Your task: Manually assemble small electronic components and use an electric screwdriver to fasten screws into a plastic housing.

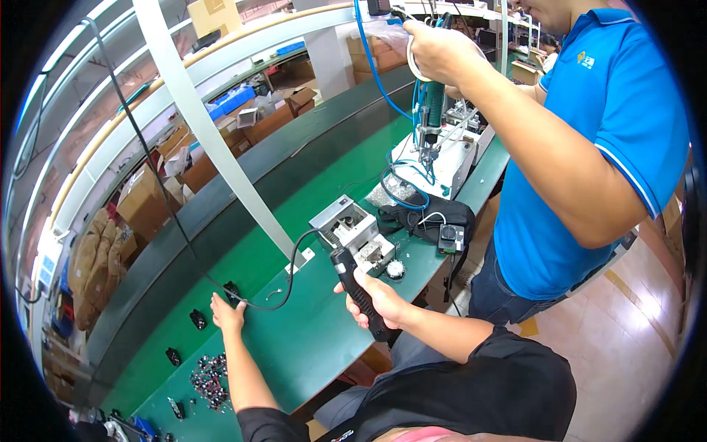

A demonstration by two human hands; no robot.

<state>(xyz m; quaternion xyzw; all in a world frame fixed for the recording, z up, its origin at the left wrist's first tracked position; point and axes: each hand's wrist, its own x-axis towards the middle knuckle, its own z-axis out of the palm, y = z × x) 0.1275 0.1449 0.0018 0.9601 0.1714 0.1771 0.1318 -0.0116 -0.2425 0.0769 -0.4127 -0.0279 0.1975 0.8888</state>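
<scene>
Our right hand (383, 302) is wrapped around a driver (356, 293), black and cylindrical with a textured grip, held tilted above the near edge of the green bench (294, 361). Our left hand (229, 315) is at a black part (231, 290); we cannot tell if it grips. Beside the grey feeder (342, 219), a round dish (395, 269) holds something pale. We count one driver, four black parts, one pile (210, 381) of small pieces.
</scene>
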